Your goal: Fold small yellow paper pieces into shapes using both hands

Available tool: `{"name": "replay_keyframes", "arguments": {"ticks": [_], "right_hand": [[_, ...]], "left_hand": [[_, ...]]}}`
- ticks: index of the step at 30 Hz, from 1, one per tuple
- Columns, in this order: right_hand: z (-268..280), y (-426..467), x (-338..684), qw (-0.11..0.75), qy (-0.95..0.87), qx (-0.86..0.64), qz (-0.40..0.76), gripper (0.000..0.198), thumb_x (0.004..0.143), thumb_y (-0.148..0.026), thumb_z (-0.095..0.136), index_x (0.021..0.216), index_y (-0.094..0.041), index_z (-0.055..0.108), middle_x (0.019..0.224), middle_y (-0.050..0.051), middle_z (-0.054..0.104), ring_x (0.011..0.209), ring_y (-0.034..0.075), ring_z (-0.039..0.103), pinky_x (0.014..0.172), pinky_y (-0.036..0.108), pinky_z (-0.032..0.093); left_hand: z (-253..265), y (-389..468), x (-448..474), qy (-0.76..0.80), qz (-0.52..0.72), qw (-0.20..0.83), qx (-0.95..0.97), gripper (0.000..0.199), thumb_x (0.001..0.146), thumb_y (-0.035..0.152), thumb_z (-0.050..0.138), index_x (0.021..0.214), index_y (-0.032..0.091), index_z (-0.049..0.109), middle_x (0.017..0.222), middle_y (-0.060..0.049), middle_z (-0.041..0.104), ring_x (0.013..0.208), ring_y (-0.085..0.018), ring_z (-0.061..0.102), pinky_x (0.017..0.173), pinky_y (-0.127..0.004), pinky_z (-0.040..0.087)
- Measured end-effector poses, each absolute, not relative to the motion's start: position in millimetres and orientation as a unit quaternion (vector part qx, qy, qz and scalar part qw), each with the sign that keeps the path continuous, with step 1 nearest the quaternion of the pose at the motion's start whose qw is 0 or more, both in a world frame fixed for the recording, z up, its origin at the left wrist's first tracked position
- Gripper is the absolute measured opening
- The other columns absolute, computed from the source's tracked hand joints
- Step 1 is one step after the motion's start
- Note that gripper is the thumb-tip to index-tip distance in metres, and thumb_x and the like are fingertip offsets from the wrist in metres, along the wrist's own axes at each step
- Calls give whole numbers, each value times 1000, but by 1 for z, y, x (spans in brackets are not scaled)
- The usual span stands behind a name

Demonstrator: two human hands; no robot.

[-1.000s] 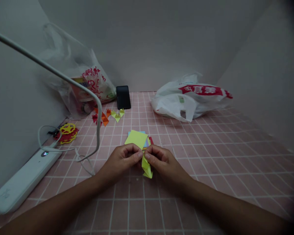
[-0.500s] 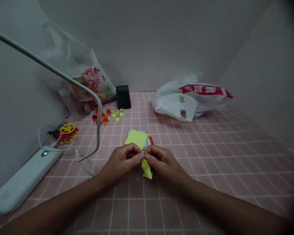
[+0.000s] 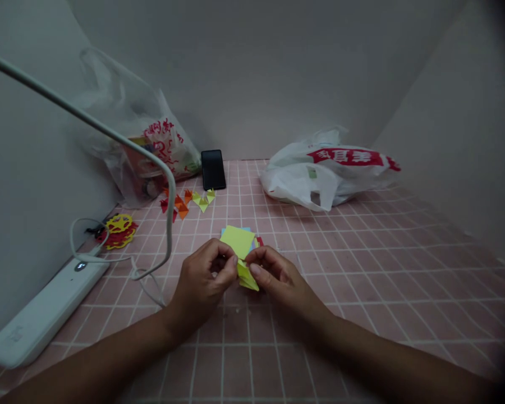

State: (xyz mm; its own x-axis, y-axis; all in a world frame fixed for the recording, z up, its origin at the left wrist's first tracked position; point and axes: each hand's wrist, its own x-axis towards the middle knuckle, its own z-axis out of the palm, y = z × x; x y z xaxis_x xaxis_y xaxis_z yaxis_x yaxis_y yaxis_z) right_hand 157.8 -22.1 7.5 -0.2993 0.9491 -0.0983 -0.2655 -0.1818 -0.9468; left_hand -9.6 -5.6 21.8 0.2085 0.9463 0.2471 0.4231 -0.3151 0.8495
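A small piece of folded yellow paper (image 3: pixel 247 276) is between my two hands, over the pink tiled surface. My left hand (image 3: pixel 208 278) pinches its left end between thumb and forefinger. My right hand (image 3: pixel 280 278) is closed at its upper right side, thumb and fingers bent towards it. Just beyond my fingers lies a stack of square coloured papers (image 3: pixel 237 241), yellow on top, with blue, purple and red edges showing beneath. My fingers hide part of the folded paper and the near side of the stack.
Small folded papers in yellow (image 3: pixel 202 201) and orange (image 3: pixel 182 207) lie beyond, near a black phone (image 3: pixel 213 170). Plastic bags stand at the back left (image 3: pixel 151 146) and right (image 3: pixel 303 174). A white power bank (image 3: pixel 46 314), a grey cable (image 3: pixel 170 219) and yellow-red cutouts (image 3: pixel 118 230) are left.
The folded paper has tilted, its lower end swinging up and its upper end shifting left. My left hand has moved slightly left, and the gap between my hands has widened.
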Motion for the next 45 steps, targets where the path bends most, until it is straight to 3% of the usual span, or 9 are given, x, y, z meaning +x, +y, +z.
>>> {"name": "replay_keyframes", "arguments": {"ticks": [5,15,23,38,45], "right_hand": [[5,-26,157,429,-429,-372,703,32,80,-39,66,98,-22,45,58,-7,56,43,11,53,43,23,43],[8,-25,157,460,-430,-405,663,18,79,-27,61,92,-22,49,53,-9,54,40,8,49,41,19,39],[3,-24,160,443,-496,-436,607,11,81,-24,55,89,-18,60,57,-6,52,45,9,49,45,22,39],[8,-27,164,448,-614,-478,440,5,85,-16,51,85,-21,52,57,-7,45,48,10,40,47,24,31],[11,-26,165,447,-616,-468,449,6,84,-16,51,84,-22,50,58,-6,46,49,11,42,49,25,32]], "left_hand": [[21,-8,-10,464,406,235,751,10,88,14,50,80,18,53,76,0,56,67,-12,58,63,-24,48],[18,-9,-10,444,414,173,776,12,83,7,52,86,19,51,78,0,56,68,-12,59,66,-25,50],[23,-6,-10,459,392,228,764,17,83,4,49,81,17,59,78,-1,59,71,-14,57,64,-25,44],[22,-6,-10,493,365,345,711,10,85,20,59,94,17,60,78,-1,63,66,-13,58,60,-25,46],[24,-7,-10,467,384,401,688,7,85,18,58,92,19,58,74,2,61,63,-12,58,60,-24,47]]}}
